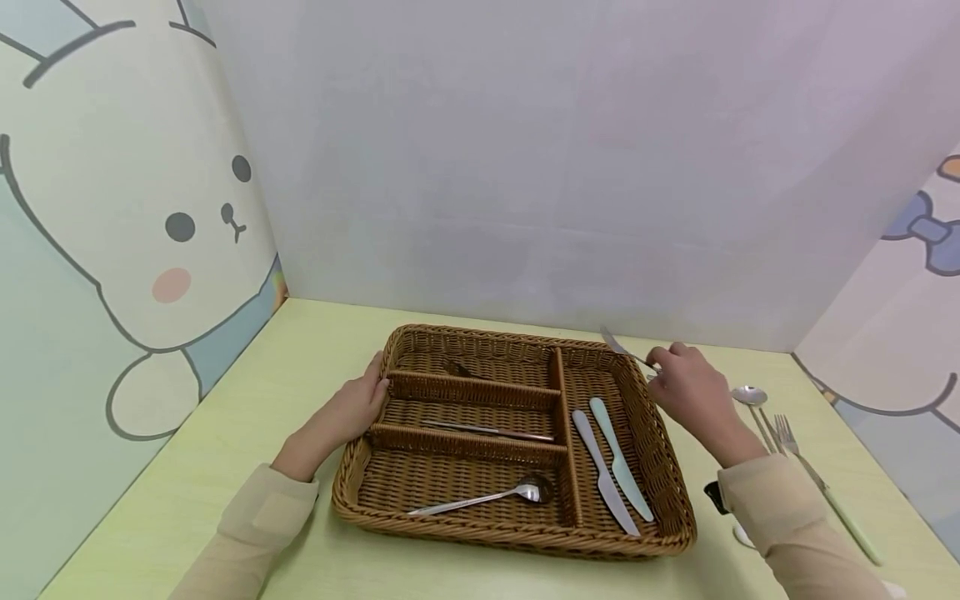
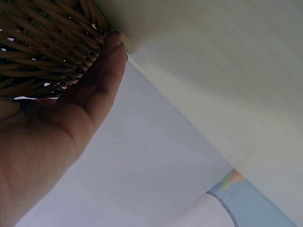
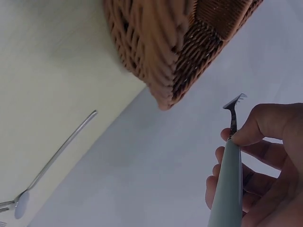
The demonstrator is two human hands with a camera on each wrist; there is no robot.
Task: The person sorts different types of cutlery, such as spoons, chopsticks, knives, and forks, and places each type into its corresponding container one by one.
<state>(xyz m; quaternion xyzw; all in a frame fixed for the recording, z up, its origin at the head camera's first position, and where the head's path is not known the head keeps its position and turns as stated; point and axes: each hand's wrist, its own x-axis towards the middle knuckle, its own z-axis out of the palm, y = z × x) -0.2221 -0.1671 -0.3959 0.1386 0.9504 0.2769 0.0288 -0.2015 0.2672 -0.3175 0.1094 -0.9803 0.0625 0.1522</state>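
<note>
Basket (image 1: 487, 536): open from above; low sideways passage barred by dividers (image 1: 480, 387). Left rim: occupied by left hand (image 1: 352, 410). Back: wall (image 1: 525, 167), near. Right rear corner: right hand (image 1: 693, 400), fork (image 3: 227, 184). Front: bare tabletop (image 1: 487, 581) strip, passable.

In the basket (image 1: 495, 537), 2 knives (image 1: 620, 462) at right, 1 spoon (image 1: 483, 499) at front left

Pale yellow-green desk (image 1: 315, 329): flat, faintly streaked!
Brown woven wicker basket (image 1: 510, 542): planted mid-desk, a broad rectangle with rounded corners.
Long silver metal spoons (image 1: 750, 396): over on the right, bunched close.
Silver fork with pale green handle (image 1: 846, 521): right beside them, lying aslant!
</note>
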